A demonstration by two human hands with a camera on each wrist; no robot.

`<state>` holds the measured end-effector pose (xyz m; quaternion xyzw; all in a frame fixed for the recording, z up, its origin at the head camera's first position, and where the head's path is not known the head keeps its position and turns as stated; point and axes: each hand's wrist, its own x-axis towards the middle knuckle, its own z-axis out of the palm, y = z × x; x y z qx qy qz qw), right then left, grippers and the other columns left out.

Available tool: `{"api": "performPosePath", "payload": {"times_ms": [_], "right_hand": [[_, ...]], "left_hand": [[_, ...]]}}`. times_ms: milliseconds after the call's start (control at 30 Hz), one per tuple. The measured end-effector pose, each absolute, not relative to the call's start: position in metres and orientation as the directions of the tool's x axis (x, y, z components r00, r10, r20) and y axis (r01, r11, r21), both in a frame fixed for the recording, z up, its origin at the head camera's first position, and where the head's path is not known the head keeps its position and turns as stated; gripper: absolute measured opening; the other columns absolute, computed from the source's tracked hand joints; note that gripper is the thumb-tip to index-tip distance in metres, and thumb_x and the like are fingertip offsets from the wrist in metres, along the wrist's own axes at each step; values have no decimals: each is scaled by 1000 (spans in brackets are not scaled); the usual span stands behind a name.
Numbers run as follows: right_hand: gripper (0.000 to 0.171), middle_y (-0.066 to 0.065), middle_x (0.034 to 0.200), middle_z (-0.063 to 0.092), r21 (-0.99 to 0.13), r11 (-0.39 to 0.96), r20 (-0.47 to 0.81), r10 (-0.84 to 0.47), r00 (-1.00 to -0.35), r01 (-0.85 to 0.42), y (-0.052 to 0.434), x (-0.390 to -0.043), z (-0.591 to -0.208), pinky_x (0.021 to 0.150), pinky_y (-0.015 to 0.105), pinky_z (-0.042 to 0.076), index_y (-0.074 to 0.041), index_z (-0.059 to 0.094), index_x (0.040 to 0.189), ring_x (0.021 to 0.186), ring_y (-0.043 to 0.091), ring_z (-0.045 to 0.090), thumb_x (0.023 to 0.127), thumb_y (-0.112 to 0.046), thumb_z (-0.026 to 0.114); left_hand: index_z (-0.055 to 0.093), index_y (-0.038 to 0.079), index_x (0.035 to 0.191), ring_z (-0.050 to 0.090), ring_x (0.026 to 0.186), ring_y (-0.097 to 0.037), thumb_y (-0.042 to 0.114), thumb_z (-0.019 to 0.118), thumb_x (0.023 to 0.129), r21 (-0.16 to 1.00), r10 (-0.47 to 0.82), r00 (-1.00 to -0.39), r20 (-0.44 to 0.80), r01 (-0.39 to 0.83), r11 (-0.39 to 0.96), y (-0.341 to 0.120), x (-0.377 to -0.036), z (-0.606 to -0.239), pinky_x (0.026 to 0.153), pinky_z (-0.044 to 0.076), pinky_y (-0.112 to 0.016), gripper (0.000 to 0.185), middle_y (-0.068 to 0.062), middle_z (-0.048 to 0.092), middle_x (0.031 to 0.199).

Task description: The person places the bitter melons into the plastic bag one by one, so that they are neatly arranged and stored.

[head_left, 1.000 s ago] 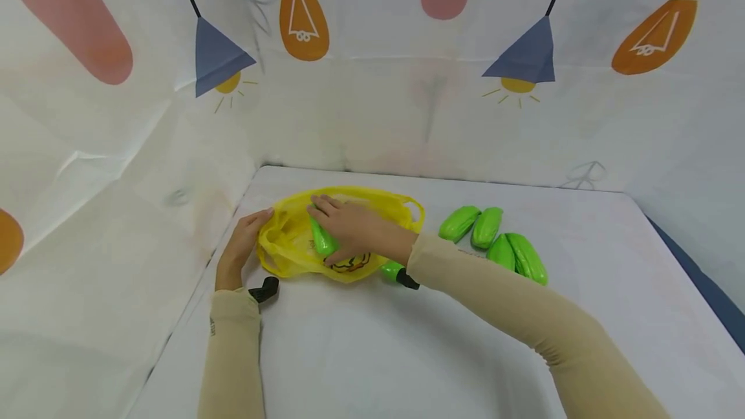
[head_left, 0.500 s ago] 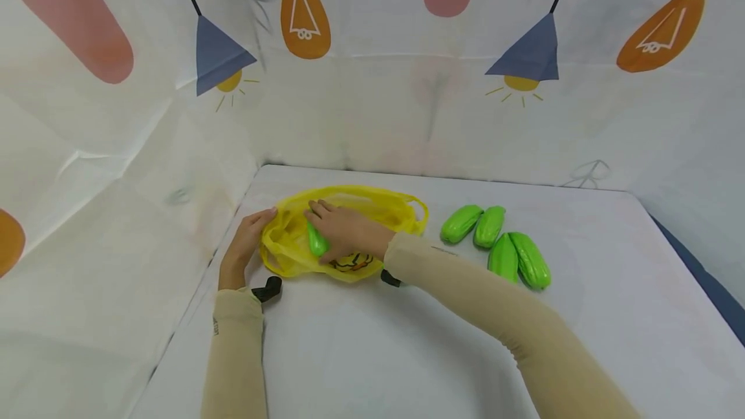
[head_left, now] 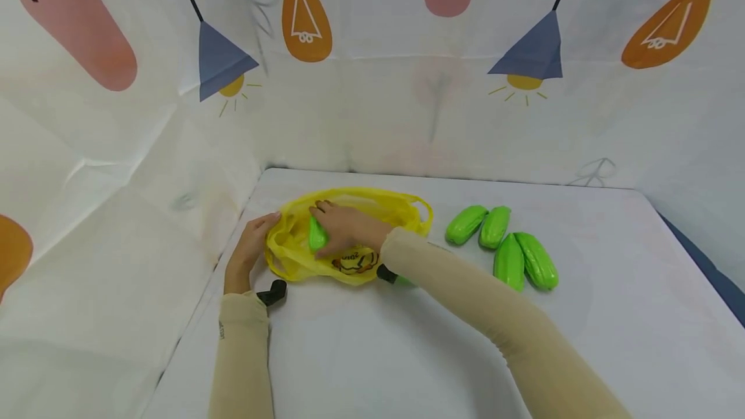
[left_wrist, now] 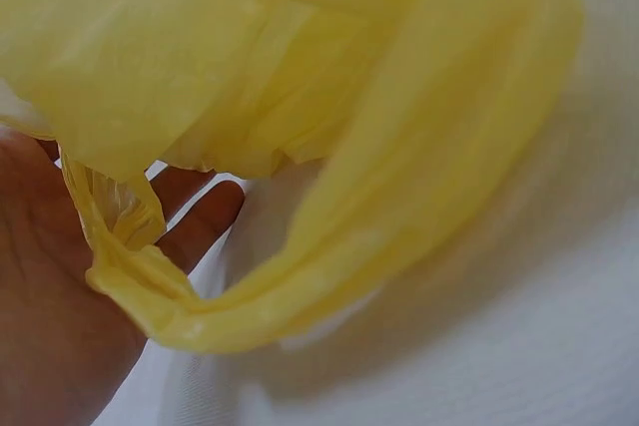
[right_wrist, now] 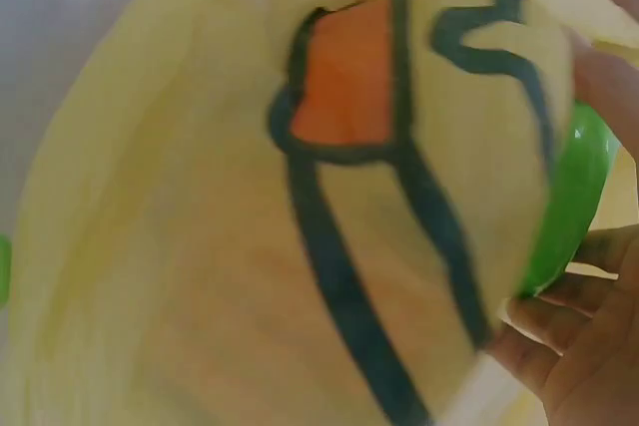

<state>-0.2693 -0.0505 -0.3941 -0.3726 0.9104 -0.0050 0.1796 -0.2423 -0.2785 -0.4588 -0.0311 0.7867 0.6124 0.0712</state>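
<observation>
A yellow plastic bag (head_left: 299, 264) with a printed design lies with its mouth spread on the table. My left hand (head_left: 250, 244) holds its left rim; in the left wrist view, a bag handle (left_wrist: 270, 311) loops in front of the fingers, and plastic hides part of the hand. My right hand (head_left: 349, 228) reaches into the bag mouth and grips a glossy green gourd-like vegetable (head_left: 317, 235), whose side also shows as a green vegetable (right_wrist: 574, 197) in the right wrist view. Another green piece (head_left: 405, 282) is mostly hidden under the right forearm.
Several ridged green vegetables lie right of the bag, among them one at the back left (head_left: 466, 224) and one at the right (head_left: 537, 262). A printed sheet (head_left: 378, 115) hangs behind the white table (head_left: 349, 354). Black wrist cameras jut from both sleeves.
My right forearm has swung slightly leftward and the green vegetable has gone a little deeper into the bag mouth. My left hand stays at the rim. The view has shifted slightly.
</observation>
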Motion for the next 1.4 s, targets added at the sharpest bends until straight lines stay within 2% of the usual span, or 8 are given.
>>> {"api": "performPosePath", "payload": {"times_ms": [133,267,667,1000,1400], "right_hand": [[100,10,165,12,-145,723,-344,-677,-650,-676,-53,-270,-400,120,36,25,-12,13,158,151,26,18,86,-61,62],[97,11,164,13,-129,716,-336,-683,-649,-686,-57,-268,-403,120,35,26,-11,14,158,150,26,19,88,-58,62],[100,11,164,12,-92,723,-339,-670,-661,-685,-61,-271,-415,119,37,28,-11,13,158,150,27,19,87,-62,61],[100,11,164,13,-36,715,-292,-676,-677,-698,-62,-272,-425,117,38,32,-10,15,158,150,29,20,86,-61,63],[98,12,164,15,-25,724,-261,-671,-694,-690,-64,-270,-429,116,39,34,-10,17,157,149,30,22,87,-58,64]], "left_hand": [[41,-9,143,29,144,-37,39,46,103,956,43,-987,-156,-140,257,-277,-243,-456,121,18,-50,63,-28,38,150],[41,-8,143,29,144,-37,45,46,102,948,36,-986,-165,-149,283,-276,-244,-460,121,17,-51,68,-26,38,151],[42,-8,143,26,146,-37,43,48,102,949,34,-985,-167,-151,276,-275,-243,-461,121,16,-51,65,-25,38,151],[42,-7,143,29,144,-36,41,47,102,952,43,-985,-166,-148,267,-273,-243,-459,121,18,-50,64,-25,38,151],[41,-8,144,29,144,-36,45,47,102,948,41,-984,-172,-154,279,-275,-245,-462,121,18,-49,68,-25,38,151]]}}
